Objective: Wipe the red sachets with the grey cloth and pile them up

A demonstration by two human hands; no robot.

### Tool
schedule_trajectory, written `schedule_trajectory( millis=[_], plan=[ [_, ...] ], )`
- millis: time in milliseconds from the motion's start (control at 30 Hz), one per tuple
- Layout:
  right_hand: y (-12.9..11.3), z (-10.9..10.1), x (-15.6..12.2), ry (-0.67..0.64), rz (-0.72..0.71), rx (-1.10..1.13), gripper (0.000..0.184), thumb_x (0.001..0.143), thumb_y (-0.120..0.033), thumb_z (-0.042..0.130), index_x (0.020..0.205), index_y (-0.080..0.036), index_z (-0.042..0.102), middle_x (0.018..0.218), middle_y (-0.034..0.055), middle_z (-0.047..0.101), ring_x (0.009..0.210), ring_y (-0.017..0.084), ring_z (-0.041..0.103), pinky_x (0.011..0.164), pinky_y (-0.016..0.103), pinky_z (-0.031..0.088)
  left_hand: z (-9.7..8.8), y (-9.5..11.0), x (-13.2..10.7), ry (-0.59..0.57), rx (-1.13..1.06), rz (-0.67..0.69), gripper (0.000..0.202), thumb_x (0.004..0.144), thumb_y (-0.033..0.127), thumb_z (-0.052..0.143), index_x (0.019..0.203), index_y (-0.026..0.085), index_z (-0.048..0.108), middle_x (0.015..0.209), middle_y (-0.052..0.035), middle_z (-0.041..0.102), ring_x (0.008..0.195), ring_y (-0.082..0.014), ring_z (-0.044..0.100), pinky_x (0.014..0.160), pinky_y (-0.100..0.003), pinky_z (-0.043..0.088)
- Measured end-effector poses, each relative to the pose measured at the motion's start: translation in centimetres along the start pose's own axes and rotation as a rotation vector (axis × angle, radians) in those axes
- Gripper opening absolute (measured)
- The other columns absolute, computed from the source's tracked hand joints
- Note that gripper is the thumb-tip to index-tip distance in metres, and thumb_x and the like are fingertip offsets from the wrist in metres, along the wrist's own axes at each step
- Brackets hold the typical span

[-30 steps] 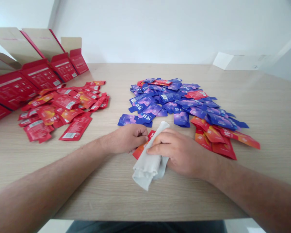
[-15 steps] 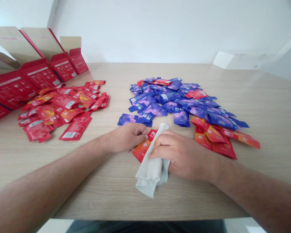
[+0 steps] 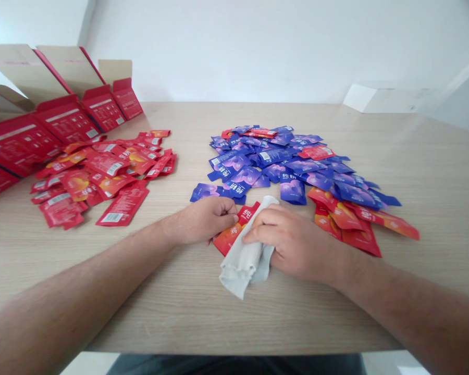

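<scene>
Between the two grips, a flat red-and-orange foil sachet point(image 3: 233, 233) is pinched at its edge by the closed left hand point(image 3: 208, 221) and pressed under a folded pale grey cloth point(image 3: 242, 263) clamped in the right hand point(image 3: 297, 244); slippage from the shallow pinch is judged possible under cloth pressure.

I see a pale grey ribbed cloth point(image 3: 244, 260), soft and matt; the red-orange plastic sachet point(image 3: 233, 233) is slick and glossy; the heaped blue plastic sachets point(image 3: 281, 166) shine likewise; the light wood-grain table point(image 3: 180, 312) looks smooth, faintly sheened; the red cardboard boxes point(image 3: 66, 122) look matt.
</scene>
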State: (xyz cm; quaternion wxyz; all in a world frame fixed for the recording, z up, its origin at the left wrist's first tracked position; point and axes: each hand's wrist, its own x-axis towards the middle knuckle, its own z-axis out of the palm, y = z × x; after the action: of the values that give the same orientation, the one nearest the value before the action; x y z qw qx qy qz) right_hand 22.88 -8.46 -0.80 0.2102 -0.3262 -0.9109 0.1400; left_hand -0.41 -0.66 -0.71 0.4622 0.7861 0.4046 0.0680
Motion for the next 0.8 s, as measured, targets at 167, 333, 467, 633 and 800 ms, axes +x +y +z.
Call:
schedule_trajectory(
  millis=[167,333,467,633,800],
  plan=[
    [-0.4,0.3,0.0,-0.097,-0.112,0.012,0.023,0.09,-0.011,0.068,0.108,-0.021,0.076,0.1,0.006,0.069,0.099,0.023,0.06,0.093,0.039,0.048,-0.1,-0.2,0.0,0.017,0.05,0.002,0.023,0.098,0.042,0.052,0.087,0.022,0.055,0.059,0.0064,0.052,0.044,-0.0091,0.05,0.038,-0.018,0.036],
    [0.1,0.4,0.0,0.013,-0.039,0.03,0.024,0.093,-0.012,0.065,0.113,-0.02,0.075,0.106,0.0073,0.07,0.101,0.023,0.061,0.092,0.039,0.05,0.0,-0.3,0.0,-0.007,0.013,-0.015,0.023,0.098,0.043,0.051,0.089,0.022,0.054,0.06,0.0064,0.054,0.045,-0.0101,0.053,0.038,-0.019,0.038],
    [-0.1,0.6,-0.1,0.017,-0.03,0.027,0.025,0.093,-0.012,0.066,0.115,-0.02,0.074,0.107,0.008,0.069,0.102,0.024,0.061,0.092,0.04,0.05,0.1,-0.3,0.1,-0.014,0.007,-0.021,0.024,0.098,0.043,0.051,0.088,0.022,0.055,0.061,0.006,0.055,0.046,-0.0097,0.055,0.039,-0.018,0.04],
    [-0.3,0.6,-0.1,-0.031,-0.093,0.025,0.023,0.094,-0.013,0.066,0.115,-0.021,0.074,0.107,0.0068,0.069,0.104,0.023,0.061,0.095,0.04,0.05,0.1,-0.1,0.0,-0.003,0.015,-0.017,0.025,0.097,0.043,0.052,0.086,0.021,0.056,0.06,0.0061,0.055,0.046,-0.0093,0.054,0.039,-0.017,0.039],
    [0.6,0.4,-0.1,0.123,0.03,-0.012,0.031,0.093,-0.008,0.063,0.119,-0.02,0.073,0.112,0.0089,0.069,0.106,0.025,0.06,0.095,0.043,0.05,0.5,0.7,-0.3,-0.091,-0.059,-0.051,0.019,0.095,0.035,0.053,0.085,0.02,0.058,0.06,0.0045,0.06,0.049,-0.0112,0.06,0.043,-0.019,0.046]
  ],
)
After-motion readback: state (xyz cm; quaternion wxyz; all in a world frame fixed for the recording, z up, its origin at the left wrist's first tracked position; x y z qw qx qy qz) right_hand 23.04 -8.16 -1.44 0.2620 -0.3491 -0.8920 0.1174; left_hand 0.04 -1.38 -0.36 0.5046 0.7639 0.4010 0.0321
